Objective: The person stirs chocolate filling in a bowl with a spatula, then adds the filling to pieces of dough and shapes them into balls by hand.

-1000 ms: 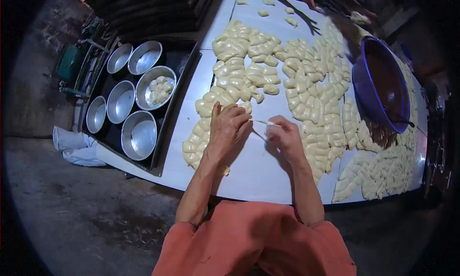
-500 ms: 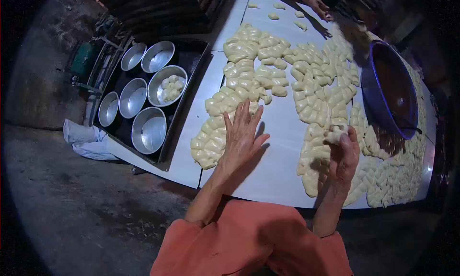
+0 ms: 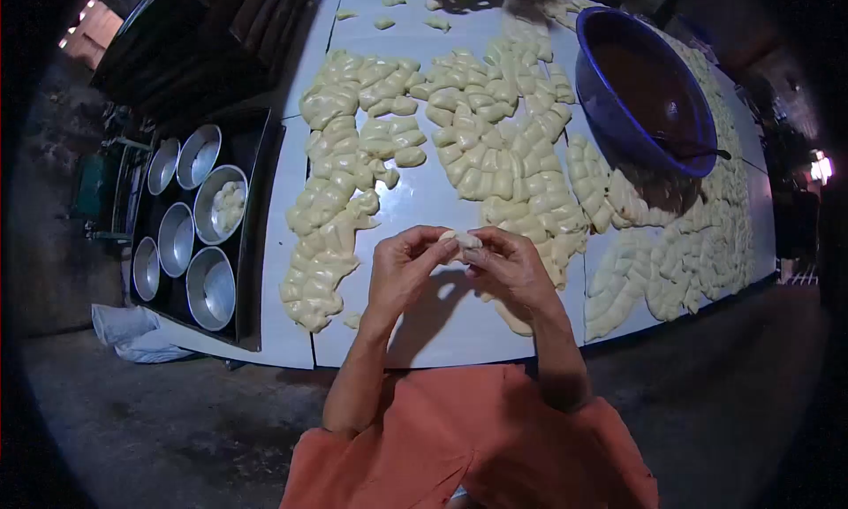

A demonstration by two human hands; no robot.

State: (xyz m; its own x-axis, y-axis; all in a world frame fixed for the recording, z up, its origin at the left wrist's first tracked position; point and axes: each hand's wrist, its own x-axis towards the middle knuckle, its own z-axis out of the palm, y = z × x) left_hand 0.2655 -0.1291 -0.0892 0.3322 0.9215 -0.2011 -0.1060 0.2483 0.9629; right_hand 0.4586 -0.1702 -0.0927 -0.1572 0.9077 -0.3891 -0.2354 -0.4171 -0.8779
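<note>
Between my two hands, above the white table (image 3: pixel 402 213), is a small piece of pale dough (image 3: pixel 461 242). My left hand (image 3: pixel 408 266) pinches its left side with thumb and fingers. On its right side, the thumb and fingers of my right hand (image 3: pixel 511 266) close on the same piece. To the left lies a long sheet of dough pieces (image 3: pixel 322 248). A second mass of dough pieces (image 3: pixel 503 169) spreads beyond my right hand, and part of it is hidden behind that hand.
A black tray (image 3: pixel 254 235) at the left bears several round metal pans (image 3: pixel 211 288); one pan (image 3: pixel 208 217) holds dough balls (image 3: pixel 229 207). A large blue basin (image 3: pixel 601 111) with brown contents stands at the right. More dough (image 3: pixel 671 266) covers the table's right side.
My hands have come together at the small dough piece; my left hand was spread open and my right hand held dough farther right. The view has turned, and the other person's hand is out of sight.
</note>
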